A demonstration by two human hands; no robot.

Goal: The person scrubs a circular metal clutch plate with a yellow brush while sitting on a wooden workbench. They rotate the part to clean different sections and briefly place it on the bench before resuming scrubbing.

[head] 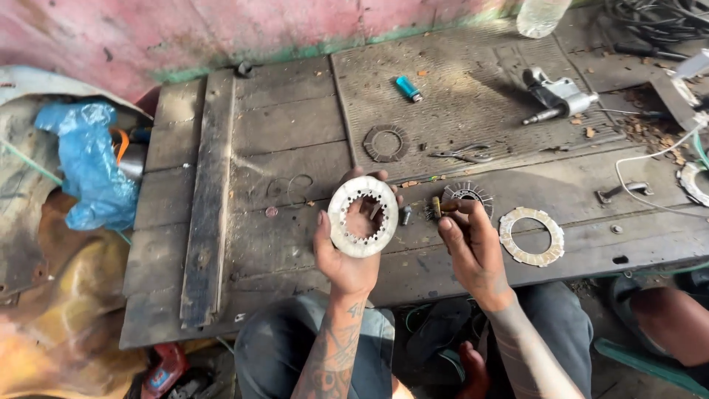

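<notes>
Your worn wooden platform (pixel 281 148) spreads under everything, its planks grey and stained, with a ribbed mat (pixel 458 81) covering its far right part. Off its left edge a crumpled blue plastic bag (pixel 88 166) lies among rusty sheet metal.

On the mat you have a metal power tool (pixel 557 96) lying on its side, a dark toothed ring (pixel 386 143), a pair of pliers (pixel 465 154) and a small blue lighter (pixel 408 88). Nearer to you, on the bare boards, a pale flat ring plate (pixel 531 236) lies just right of your right hand, and a slotted round core (pixel 469 196) sits just beyond that hand.

Your left hand (pixel 346 255) is palm up and grasps a whitish stator ring (pixel 362 216) by its rim, thumb on the left edge and fingers behind, held upright above the boards in front of your knees. Your right hand (pixel 473 247) is clenched around a small brass-coloured piece (pixel 437 207), pinched at the fingertips just right of the stator ring, not touching it. A small dark cylinder (pixel 405 215) lies on the boards between your hands.
</notes>
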